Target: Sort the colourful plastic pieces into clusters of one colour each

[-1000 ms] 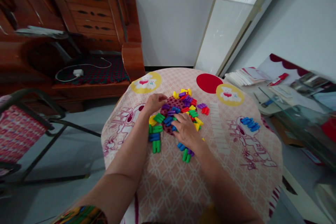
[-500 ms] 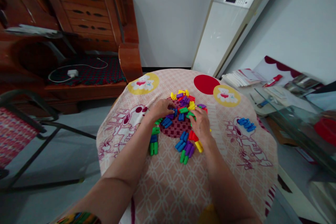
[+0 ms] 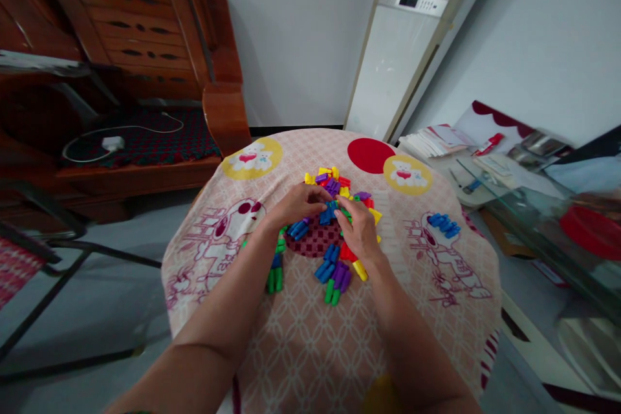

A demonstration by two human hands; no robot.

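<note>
Over a heap of small coloured plastic blocks, my left hand point(image 3: 301, 203) reaches in from the left, its fingers curled down on a blue block point(image 3: 328, 215). Facing it, my right hand point(image 3: 361, 229) has thumb and forefinger closed around a green block point(image 3: 345, 213), close beside the blue one. The fingers partly hide both blocks. Purple blocks point(image 3: 341, 277) and a green pair point(image 3: 332, 292) lie nearer to me. Another green block point(image 3: 275, 280) is beside my left forearm. Red blocks point(image 3: 347, 252) show under my right wrist.
A patterned cloth point(image 3: 310, 349) covers the round table. Joined blue blocks point(image 3: 444, 225) lie at its right. A wooden bench point(image 3: 145, 32) stands behind left, a folding chair point(image 3: 72, 246) at the left. A glass-topped table point(image 3: 528, 220) with papers is on the right.
My hands have come closer together over the heap, the right one moving slightly left. The blue block now sits between their fingertips. The whole view has shifted a little.
</note>
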